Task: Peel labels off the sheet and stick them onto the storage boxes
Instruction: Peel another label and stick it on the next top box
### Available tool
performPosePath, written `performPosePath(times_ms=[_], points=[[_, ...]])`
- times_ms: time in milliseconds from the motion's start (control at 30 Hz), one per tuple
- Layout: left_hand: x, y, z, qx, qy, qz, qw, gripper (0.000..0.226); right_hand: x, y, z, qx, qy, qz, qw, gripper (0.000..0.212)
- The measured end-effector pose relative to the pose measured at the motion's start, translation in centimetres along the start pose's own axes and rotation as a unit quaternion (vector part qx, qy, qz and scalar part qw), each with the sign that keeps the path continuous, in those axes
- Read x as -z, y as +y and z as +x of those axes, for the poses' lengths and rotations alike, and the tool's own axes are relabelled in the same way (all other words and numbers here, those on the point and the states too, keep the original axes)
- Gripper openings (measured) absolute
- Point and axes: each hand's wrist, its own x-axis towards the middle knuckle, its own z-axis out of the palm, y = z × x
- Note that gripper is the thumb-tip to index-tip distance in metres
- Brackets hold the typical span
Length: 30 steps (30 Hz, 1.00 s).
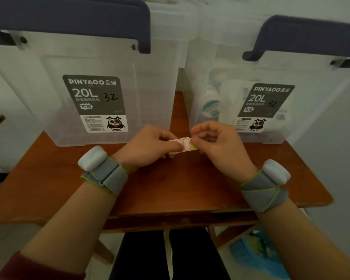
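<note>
Small sheet of labels (182, 144) held up between both hands, just above the brown worktop (170, 188) and in front of the gap between two storage boxes. A narrow white strip, with rounded rectangular labels outlined in red set side by side; a sliver of pale yellow backing showing at its right end. Partly hidden by fingers, so number of labels unclear.

Left hand (150, 146) gripping the strip's left part, thumb pressed flat on top, other fingers curled underneath. Right hand (218, 144) pinching the right end between thumb and forefinger, remaining fingers curled in. Grey wristbands (103, 170) with white pods on both wrists.

Left box (154, 87) and right box (315, 98) standing on the worktop behind the hands, close together: clear plastic, dark blue handles (69, 15) at the top. On each front a dark grey sticker (93, 98) reading "PINYAOO 20L", a handwritten "32", and a cartoon animal on a white patch below. Blurred pale items visible through the right box's wall. On the floor, lower right, a blue bag (257, 253).
</note>
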Motion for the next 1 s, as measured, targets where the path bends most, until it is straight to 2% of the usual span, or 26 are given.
performPosePath(times_ms=[200,367,467,600,800,1000], points=[[-0.7,-0.4,0.5,-0.006,-0.001,-0.058,0.998,0.004,0.3,0.1,0.0,0.014,0.019,0.014,1.0,0.014],[-0.8,-0.8,0.7,-0.02,-0.002,-0.075,0.997,0.006,0.3,0.0,0.1,0.03,0.028,0.031,0.999,0.017],[-1.0,-0.9,0.8,-0.028,0.01,-0.079,0.996,0.005,0.3,0.4,0.1,0.069,0.064,-0.062,0.994,0.015],[-1.2,-0.9,0.8,-0.041,0.029,-0.08,0.996,0.007,0.2,0.3,0.0,0.164,0.092,-0.206,0.96,0.009],[-1.3,-0.9,0.7,-0.078,0.058,-0.045,0.994,0.006,-0.2,0.3,-0.1,0.166,0.046,-0.288,0.942,0.001],[-1.5,-1.1,0.7,-0.096,0.068,-0.016,0.993,0.008,-0.2,0.0,-0.2,0.175,0.014,-0.332,0.927,0.009]])
